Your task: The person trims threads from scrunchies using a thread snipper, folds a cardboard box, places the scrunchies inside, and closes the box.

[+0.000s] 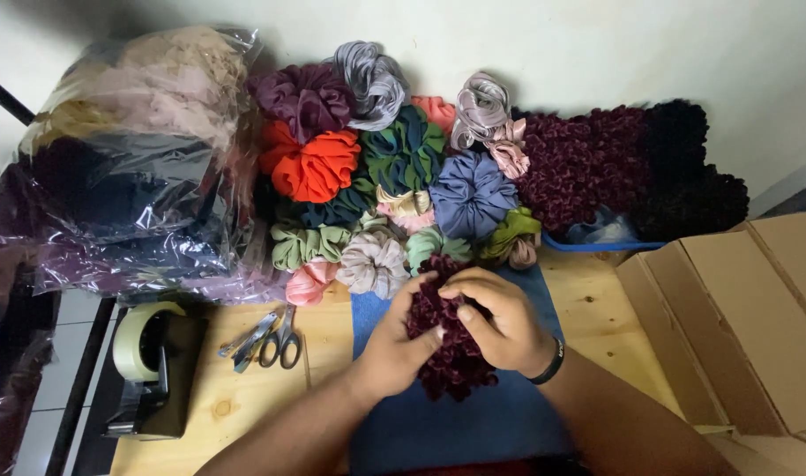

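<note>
From the head view, your left hand (394, 339) and right hand (500, 322) both close on a dark maroon scrunchie (447, 348), pinched from either side over the blue cloth (473, 414), likely to shape it; scissors (281, 339) lie within reach

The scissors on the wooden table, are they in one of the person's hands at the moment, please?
No, the scissors lie on the table, while the left hand and right hand hold a dark red scrunchie.
</note>
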